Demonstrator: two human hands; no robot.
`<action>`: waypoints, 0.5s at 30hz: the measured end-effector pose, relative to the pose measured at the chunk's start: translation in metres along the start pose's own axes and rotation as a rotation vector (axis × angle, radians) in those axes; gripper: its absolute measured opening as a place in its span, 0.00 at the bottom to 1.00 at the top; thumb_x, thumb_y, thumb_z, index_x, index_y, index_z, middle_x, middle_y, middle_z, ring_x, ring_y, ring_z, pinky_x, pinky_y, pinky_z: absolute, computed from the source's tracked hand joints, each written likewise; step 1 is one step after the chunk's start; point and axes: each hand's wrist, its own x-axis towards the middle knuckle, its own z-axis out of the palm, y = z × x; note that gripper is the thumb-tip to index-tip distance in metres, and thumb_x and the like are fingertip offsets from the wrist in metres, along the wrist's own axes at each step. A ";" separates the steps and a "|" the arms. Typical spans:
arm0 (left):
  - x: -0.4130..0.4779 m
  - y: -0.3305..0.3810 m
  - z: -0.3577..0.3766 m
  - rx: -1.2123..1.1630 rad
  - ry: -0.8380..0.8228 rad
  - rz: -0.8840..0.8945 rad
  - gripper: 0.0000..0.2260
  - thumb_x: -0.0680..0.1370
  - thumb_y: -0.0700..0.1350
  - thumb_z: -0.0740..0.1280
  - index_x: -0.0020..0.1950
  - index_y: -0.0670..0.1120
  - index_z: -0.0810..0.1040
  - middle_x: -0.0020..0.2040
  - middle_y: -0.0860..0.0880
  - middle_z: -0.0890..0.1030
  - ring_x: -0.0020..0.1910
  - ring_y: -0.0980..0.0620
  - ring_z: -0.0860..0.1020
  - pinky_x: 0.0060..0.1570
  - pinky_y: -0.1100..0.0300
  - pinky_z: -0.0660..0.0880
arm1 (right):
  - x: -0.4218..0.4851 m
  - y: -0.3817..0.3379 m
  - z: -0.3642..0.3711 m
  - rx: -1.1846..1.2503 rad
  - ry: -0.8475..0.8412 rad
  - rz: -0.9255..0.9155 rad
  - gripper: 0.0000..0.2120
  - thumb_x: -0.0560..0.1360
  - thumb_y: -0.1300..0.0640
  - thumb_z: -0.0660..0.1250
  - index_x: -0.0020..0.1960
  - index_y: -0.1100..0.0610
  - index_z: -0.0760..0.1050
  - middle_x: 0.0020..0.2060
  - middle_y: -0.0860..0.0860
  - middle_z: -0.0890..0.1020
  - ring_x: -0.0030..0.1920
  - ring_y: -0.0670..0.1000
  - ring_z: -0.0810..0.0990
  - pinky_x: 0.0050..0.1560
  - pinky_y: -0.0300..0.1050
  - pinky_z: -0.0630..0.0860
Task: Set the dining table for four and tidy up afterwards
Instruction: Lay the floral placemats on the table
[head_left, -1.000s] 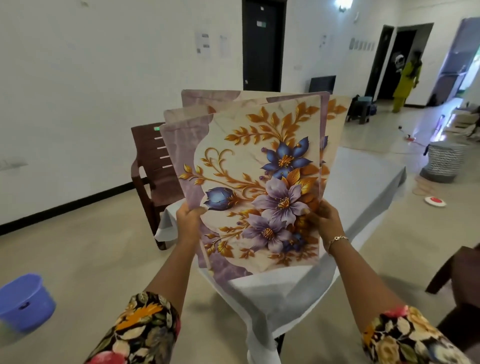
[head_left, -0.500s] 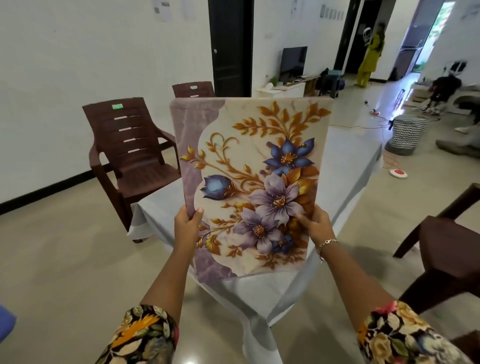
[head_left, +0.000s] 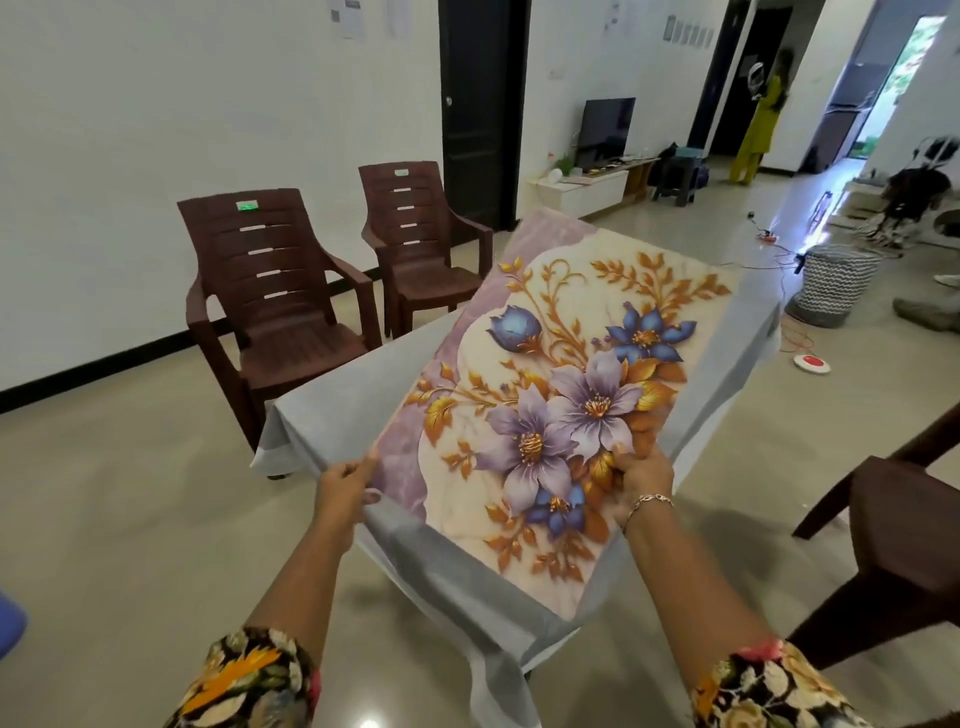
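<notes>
A stack of floral placemats (head_left: 561, 395), cream and lilac with purple and blue flowers and gold leaves, tilts low over the dining table (head_left: 353, 384), which wears a pale grey cloth. My left hand (head_left: 340, 486) grips the stack's near left edge. My right hand (head_left: 641, 475), with a bracelet at the wrist, holds the near right part, thumb on top of the printed flowers. Only the top mat's face shows; those under it are hidden.
Two brown plastic armchairs (head_left: 275, 296) (head_left: 421, 234) stand along the table's left side. Another dark chair (head_left: 893, 540) is at the right. Farther off are a patterned basket (head_left: 831, 286), cables on the floor, a TV unit (head_left: 597, 182) and a person in yellow (head_left: 758, 119).
The placemats, held upright and fanned a second ago, are squared into one stack and have tipped down toward the tabletop. My view has dropped and shifted right.
</notes>
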 end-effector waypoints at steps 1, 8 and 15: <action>-0.003 -0.011 -0.002 -0.090 0.006 -0.066 0.13 0.78 0.50 0.65 0.54 0.41 0.73 0.48 0.42 0.77 0.45 0.44 0.77 0.45 0.53 0.74 | 0.004 0.006 0.003 0.016 0.027 0.048 0.11 0.73 0.73 0.61 0.41 0.57 0.71 0.24 0.50 0.77 0.23 0.47 0.74 0.24 0.39 0.75; -0.011 -0.040 0.038 -0.297 -0.241 -0.189 0.10 0.80 0.41 0.61 0.60 0.41 0.73 0.43 0.45 0.81 0.37 0.48 0.79 0.37 0.57 0.76 | 0.012 0.050 0.009 -0.109 0.095 0.295 0.09 0.75 0.71 0.60 0.41 0.59 0.70 0.23 0.53 0.71 0.19 0.47 0.70 0.21 0.36 0.69; 0.009 -0.060 0.050 -0.170 -0.057 -0.268 0.16 0.79 0.31 0.59 0.66 0.35 0.70 0.51 0.40 0.78 0.39 0.45 0.77 0.24 0.63 0.77 | 0.018 0.088 -0.001 -0.138 0.100 0.514 0.11 0.77 0.71 0.55 0.38 0.61 0.67 0.30 0.55 0.68 0.29 0.50 0.67 0.18 0.34 0.70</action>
